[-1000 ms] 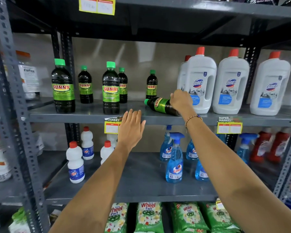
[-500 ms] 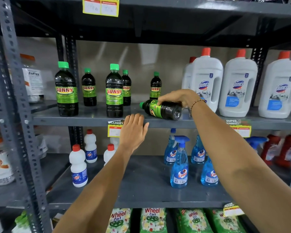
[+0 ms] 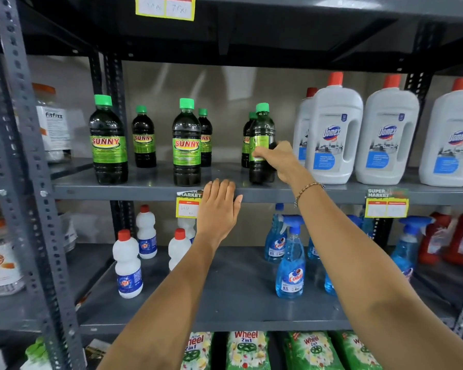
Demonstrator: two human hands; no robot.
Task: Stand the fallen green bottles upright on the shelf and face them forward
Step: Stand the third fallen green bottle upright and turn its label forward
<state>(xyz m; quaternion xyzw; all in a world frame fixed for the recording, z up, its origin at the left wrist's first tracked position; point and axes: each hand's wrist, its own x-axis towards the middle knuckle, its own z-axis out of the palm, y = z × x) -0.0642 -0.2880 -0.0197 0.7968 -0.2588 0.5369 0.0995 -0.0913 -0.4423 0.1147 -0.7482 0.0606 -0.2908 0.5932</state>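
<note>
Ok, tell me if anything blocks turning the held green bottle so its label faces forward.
Nothing visible does. The right hand grips the upright green bottle at the shelf front, apart from the smaller bottle behind and the white Domex jug beside it.

"sunny" printed in red on green labels of dark green-capped bottles (image 3: pixel 108 141) (image 3: pixel 186 144) along front edge of middle shelf (image 3: pixel 145 189). "domex" on white jugs (image 3: pixel 334 134) toward right end. "super market" on yellow price tag (image 3: pixel 386 202) at shelf lip. "colin" on blue spray bottles (image 3: pixel 291 265) on lower shelf. "wheel 2in1" on green packs (image 3: pixel 247 349) at bottom. "fitfizz" on jar (image 3: pixel 54 124) at left.
</note>
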